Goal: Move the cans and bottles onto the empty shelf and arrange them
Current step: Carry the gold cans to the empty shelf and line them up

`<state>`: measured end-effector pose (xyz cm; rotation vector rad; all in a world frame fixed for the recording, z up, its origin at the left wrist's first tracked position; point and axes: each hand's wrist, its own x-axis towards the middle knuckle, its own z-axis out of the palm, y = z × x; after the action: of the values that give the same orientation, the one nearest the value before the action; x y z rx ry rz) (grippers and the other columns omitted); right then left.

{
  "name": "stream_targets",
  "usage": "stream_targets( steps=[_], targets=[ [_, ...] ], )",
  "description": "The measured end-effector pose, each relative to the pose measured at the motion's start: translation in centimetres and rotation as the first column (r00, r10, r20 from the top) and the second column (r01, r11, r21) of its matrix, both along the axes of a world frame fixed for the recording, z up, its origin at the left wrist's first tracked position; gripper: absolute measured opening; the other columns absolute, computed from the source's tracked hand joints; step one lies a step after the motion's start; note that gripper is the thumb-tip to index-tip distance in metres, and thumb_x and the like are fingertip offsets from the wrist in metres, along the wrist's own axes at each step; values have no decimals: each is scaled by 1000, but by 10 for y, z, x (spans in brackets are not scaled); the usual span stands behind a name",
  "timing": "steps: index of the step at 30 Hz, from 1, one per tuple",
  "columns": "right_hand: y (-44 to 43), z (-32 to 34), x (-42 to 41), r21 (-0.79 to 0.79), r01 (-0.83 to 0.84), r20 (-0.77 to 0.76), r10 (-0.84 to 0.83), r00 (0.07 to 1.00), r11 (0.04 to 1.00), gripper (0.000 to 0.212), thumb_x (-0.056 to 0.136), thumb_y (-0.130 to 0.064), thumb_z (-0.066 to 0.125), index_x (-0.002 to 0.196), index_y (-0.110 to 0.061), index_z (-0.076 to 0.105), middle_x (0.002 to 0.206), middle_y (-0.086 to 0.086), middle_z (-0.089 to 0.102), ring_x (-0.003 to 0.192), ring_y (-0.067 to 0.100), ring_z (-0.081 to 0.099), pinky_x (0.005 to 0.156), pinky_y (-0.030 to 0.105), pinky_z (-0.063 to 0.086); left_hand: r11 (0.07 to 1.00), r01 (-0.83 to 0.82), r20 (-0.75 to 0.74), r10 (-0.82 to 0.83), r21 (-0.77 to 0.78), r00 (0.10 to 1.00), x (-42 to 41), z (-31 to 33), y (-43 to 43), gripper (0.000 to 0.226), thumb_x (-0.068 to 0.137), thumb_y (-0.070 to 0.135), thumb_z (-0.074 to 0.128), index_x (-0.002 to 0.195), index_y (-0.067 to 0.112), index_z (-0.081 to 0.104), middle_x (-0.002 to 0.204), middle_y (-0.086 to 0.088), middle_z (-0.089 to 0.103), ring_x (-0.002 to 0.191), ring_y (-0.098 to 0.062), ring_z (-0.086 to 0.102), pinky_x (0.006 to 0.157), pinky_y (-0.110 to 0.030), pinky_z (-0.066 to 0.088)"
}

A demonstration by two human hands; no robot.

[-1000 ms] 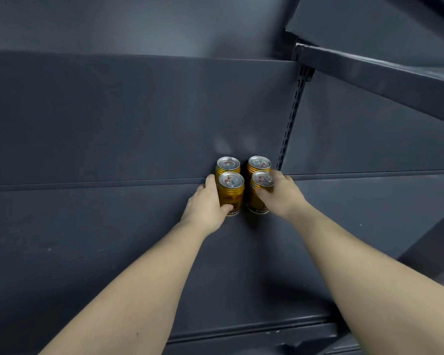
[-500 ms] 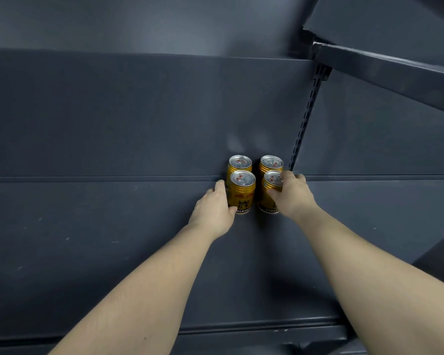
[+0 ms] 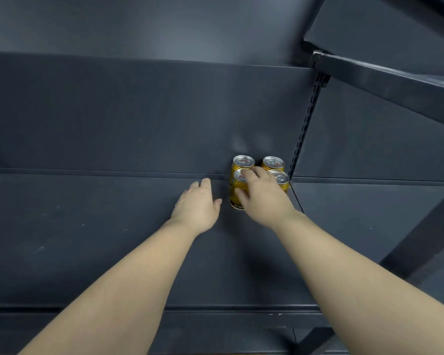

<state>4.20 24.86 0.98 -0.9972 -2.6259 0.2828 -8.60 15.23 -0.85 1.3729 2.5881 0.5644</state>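
Since left hand (image 3: pixel 198 204) let go of front left can (image 3: pixel 237 194), it hovers just beside it, fingers straight, holding nothing. Right hand (image 3: pixel 264 198) slid over from front right can (image 3: pixel 282 179). Now lies across both front cans, thumb on side of front left can, fingers over its top. Cannot tell if it grips or only nudges. Looks like last tidy-up of this group.

On shelf (image 3: pixel 113 239) stand 4 cans, upright, 2 by 2. Back left can (image 3: pixel 243 161) and back right can (image 3: pixel 273 162) sit by back wall, near slotted post (image 3: pixel 305 129). No bottles in view.
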Motion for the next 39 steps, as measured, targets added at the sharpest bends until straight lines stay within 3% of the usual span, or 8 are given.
stream_targets(
  steps=[6,18,25,29,34,39],
  targets=[
    [-58,-12,-55,-102,-266,155,280,947,958,60,104,-42,43,155,-14,29,162,11,27,148,31,22,121,39,19,986,-156,-94,150,-58,984,-32,-2,-76,58,103,42,44,151,12,29,151,-11,39,136,-31,39,109,-42,36],
    [-239,-4,-196,-174,-627,175,651,739,759,61,107,-44,31,159,-17,15,167,8,12,154,27,7,125,40,8,834,-551,-191,536,-36,823,-113,8,-306,45,102,46,44,129,10,47,131,-11,53,119,-31,51,100,-41,42],
    [-364,-2,-255,-174,-742,199,761,618,648,59,107,-43,33,156,-12,22,163,12,23,151,32,15,122,43,17,703,-711,-172,697,-30,696,-151,3,-442,43,101,46,44,127,12,49,134,-9,53,120,-31,52,102,-43,43],
    [-420,0,-275,-166,-770,225,784,578,616,52,107,-41,34,150,-11,32,154,11,36,146,31,25,119,41,23,659,-752,-151,741,-19,654,-163,-1,-500,41,101,46,44,124,13,50,129,-7,54,118,-30,53,102,-43,42],
    [-482,0,-295,-159,-808,238,816,526,567,53,107,-40,35,150,-10,32,154,12,36,145,31,26,118,39,22,619,-785,-148,775,-20,615,-172,-4,-560,38,102,46,44,118,13,50,127,-7,54,117,-31,53,100,-42,43],
    [-542,-8,-320,-136,-846,244,845,476,515,51,106,-42,36,146,-10,38,149,11,41,139,32,34,115,42,28,579,-815,-154,805,-12,574,-181,-5,-619,46,102,48,42,133,13,47,136,-8,52,125,-31,51,106,-43,41]
  ],
)
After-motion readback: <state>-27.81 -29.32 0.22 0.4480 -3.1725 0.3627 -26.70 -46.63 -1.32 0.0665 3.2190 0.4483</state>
